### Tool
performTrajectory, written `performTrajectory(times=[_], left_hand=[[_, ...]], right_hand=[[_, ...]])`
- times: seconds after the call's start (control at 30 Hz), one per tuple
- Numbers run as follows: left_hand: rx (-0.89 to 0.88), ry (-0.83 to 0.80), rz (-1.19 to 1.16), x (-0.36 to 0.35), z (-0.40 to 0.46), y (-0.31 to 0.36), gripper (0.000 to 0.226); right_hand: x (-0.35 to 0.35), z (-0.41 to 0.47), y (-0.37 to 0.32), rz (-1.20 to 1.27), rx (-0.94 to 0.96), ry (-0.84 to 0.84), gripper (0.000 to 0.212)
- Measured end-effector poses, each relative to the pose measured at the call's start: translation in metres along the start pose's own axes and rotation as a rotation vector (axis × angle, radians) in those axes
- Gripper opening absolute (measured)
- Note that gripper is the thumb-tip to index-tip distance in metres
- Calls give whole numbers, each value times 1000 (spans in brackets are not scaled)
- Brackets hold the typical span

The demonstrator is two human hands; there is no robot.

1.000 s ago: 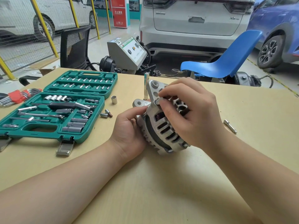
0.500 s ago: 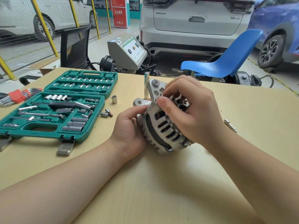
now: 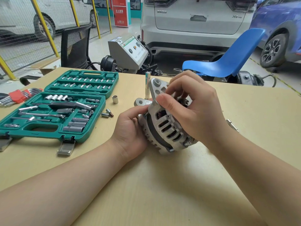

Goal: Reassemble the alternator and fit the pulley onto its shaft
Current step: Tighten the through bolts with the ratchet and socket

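- Forearms reach in from 7 and 5 o'clock across the pale wooden table (image 3: 162,193) and meet at its middle.
- Left hand (image 3: 130,128) grips the alternator (image 3: 166,126) from the 9 o'clock side, fingers curled behind the housing and thumb lying across its upper rim.
- Right hand (image 3: 192,108) grasps the same alternator from 3 o'clock, thumb pressed on the slotted front housing and fingers curled over the top; what the fingertips touch is hidden.
- Alternator stands on edge on the table between the two hands, tilted, with copper windings showing through the slots and a mounting ear pointing to 12 o'clock.
- Small metal bit (image 3: 232,125) lies on the table at 3 o'clock, just past the right wrist.
- Green socket set case (image 3: 53,136) lies open at 9 o'clock, with loose sockets (image 3: 107,114) beside its right edge and one single socket (image 3: 115,99) further back.
- Tall deep socket (image 3: 147,87) stands upright just behind the alternator at 12 o'clock.
- Hex key set (image 3: 17,96) in a red holder lies at the table's far left edge.
- Blue plastic chair (image 3: 228,62), a grey machine (image 3: 128,53) and parked cars stand beyond the table.
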State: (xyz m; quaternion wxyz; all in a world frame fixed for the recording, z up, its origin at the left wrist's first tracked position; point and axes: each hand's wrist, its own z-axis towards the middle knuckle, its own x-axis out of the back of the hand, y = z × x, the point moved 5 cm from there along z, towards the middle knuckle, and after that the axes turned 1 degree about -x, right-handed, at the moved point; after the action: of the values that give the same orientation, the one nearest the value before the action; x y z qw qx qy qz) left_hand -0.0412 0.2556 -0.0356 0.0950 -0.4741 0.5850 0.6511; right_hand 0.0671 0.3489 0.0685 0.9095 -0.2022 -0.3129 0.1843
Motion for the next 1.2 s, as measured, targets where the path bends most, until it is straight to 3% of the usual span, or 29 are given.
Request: performTrajectory(times=[0.2,0.37,0.5,0.7,0.97,1.2], left_hand=[[-1,-3,-14,-1,0,0,42],[6,-2,0,0,0,0,47],[-6,23,10,2,1,0,56],[-14,-21,-17,1,3,0,27],[1,-14,20,1,2,0,32],[-13,-28,13,0,1,0,26]], right_hand=[[2,-1,0,29,34,-69,5],[0,4,-3,-63,-19,-74,25],[5,10,-12,-173,42,-174,23],[8,14,-16,-267,93,-250,8],[2,17,-25,-365,-21,-185,47],[10,17,-28,-215,-10,-208,18]])
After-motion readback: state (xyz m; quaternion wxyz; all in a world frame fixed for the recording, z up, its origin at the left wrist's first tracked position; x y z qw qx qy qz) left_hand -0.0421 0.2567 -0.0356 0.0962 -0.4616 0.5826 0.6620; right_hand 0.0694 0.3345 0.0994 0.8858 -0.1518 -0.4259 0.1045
